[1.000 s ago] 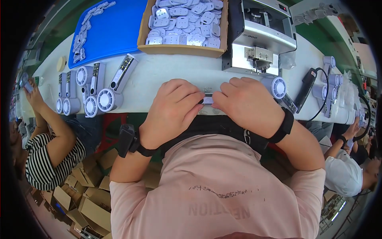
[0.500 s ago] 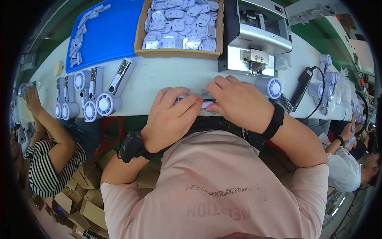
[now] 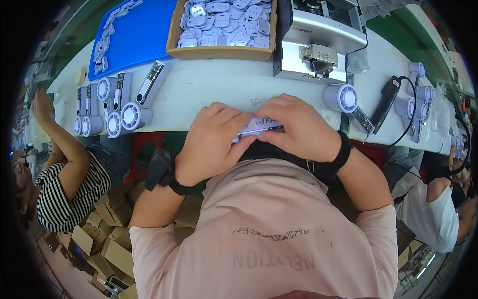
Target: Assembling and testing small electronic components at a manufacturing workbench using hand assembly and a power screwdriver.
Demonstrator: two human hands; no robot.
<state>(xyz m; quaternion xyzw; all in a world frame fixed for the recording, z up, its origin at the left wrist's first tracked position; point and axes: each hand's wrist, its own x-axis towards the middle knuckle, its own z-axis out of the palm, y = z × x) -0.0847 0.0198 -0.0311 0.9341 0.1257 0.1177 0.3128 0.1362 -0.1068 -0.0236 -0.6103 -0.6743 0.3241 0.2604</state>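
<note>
At the near table edge, both my hands grip a pale lavender handheld fan [image 3: 255, 125]. My left hand [image 3: 209, 142] is closed on its left end, thumb underneath, hiding that end. My right hand [image 3: 302, 128] closes round the right end with the thumb along the lower edge. A smooth face with dark printing shows between the hands, and a dark strip runs along the edge by my right thumb. Just beyond my fingers, a small clear piece [image 3: 255, 101] lies on the white table [image 3: 199, 82].
Several fans with exposed circuit boards [image 3: 131, 116] lie left; another fan [image 3: 347, 97] and a black corded tool [image 3: 386, 104] lie right. Behind stand a blue tray [image 3: 134, 45], a carton of pale covers [image 3: 219, 53] and a metal machine [image 3: 321, 32]. People sit at left [image 3: 67, 179] and right [image 3: 428, 214].
The fan has turned in my hands, so a smooth printed face now shows. My left thumb has moved below it. The whole view has shifted slightly.
</note>
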